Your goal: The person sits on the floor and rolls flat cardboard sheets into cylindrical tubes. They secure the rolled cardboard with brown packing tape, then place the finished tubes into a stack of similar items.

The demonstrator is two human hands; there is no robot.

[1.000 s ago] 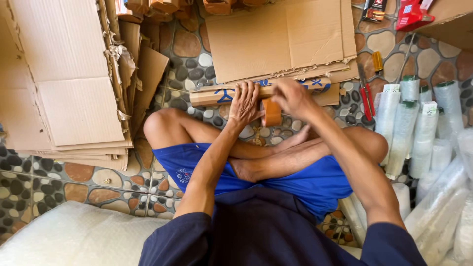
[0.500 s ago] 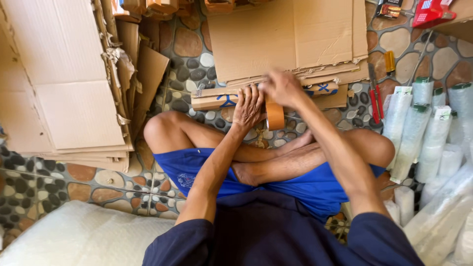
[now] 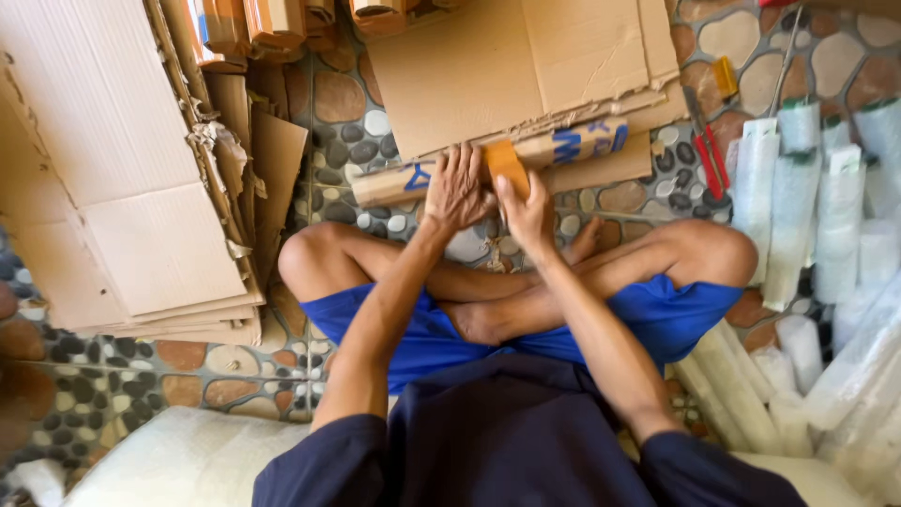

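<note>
A long cardboard-wrapped roll [image 3: 577, 145] with blue markings lies across the pebble-pattern floor in front of my crossed legs. My left hand [image 3: 457, 191] presses down on its middle, fingers spread over the cardboard. My right hand [image 3: 526, 208] is just beside it and holds a roll of brown packing tape [image 3: 505, 161] against the cardboard roll. Both forearms reach forward over my knees and blue shorts.
Flattened cardboard sheets [image 3: 141, 188] are stacked at the left, and a large sheet [image 3: 516, 56] lies behind the roll. Several plastic-wrapped white tubes [image 3: 807, 188] stand and lie at the right. A red-handled tool [image 3: 709, 150] and a small yellow object [image 3: 725, 77] rest on the floor nearby.
The tape roll has moved from the near side of the cardboard roll up onto it. Both hands have drawn closer together, and the view has shifted slightly.
</note>
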